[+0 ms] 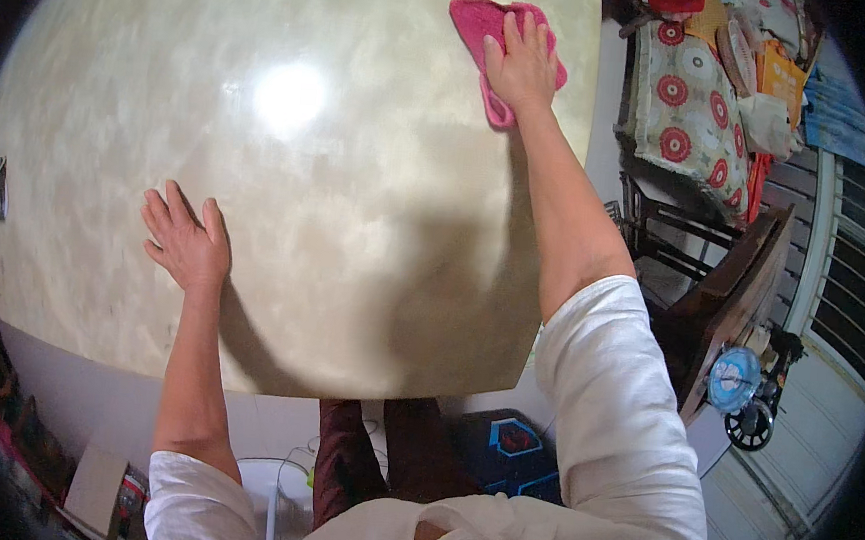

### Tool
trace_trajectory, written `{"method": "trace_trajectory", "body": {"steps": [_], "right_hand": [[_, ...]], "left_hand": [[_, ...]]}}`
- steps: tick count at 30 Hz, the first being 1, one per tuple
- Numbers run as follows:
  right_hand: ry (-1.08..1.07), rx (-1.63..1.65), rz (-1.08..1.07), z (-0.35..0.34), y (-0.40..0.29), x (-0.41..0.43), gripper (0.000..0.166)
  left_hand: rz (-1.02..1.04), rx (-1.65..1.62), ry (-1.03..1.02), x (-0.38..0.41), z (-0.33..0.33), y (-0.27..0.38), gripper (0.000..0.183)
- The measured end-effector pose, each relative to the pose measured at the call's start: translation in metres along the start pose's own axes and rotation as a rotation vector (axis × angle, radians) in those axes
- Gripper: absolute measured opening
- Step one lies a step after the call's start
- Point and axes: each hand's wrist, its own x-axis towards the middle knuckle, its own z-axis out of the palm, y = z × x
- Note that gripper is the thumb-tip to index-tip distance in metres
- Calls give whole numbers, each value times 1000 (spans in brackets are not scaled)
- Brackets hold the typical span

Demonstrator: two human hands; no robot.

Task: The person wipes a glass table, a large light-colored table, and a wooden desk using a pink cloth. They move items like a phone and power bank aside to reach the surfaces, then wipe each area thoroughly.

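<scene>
My right hand (523, 69) lies flat on a pink cloth (474, 18), pressing it to the table's far right part near the edge. Part of the cloth is folded into a loop below my wrist. The table (316, 209) has a pale, mottled, glossy top that reflects a bright light. My left hand (188, 241) rests palm down on the left part of the tabletop, fingers spread, with nothing in it.
A patterned cushion or cover (684, 107) with red circles lies right of the table. Below it stands a dark wooden cabinet or table (739, 291), beside a sewing machine's black handwheel (749, 425) and a blue round container (735, 380). Barred window (847, 261) at far right.
</scene>
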Motion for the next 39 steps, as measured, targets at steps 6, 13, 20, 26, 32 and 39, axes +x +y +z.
{"method": "trace_trajectory", "body": {"steps": [6,13,20,26,32,39], "right_hand": [[-149,-3,-246,-29,-84,-173,68],[-621,186,-189,-100,-127,-378,70],[-239,-40,119,-68,-27,-245,68],[-219,-77,217,-23,42,-60,67],[-173,-13,8,19,-71,20,64],[-247,176,-582,7,-235,-123,62]], "left_hand": [[31,15,76,0,6,-5,61],[7,14,35,2,-1,2,61],[5,-4,-10,0,-1,1,63],[-41,61,-45,1,-1,-6,64],[-32,14,-43,1,1,-2,65],[-49,-96,-36,1,5,-5,56]]}}
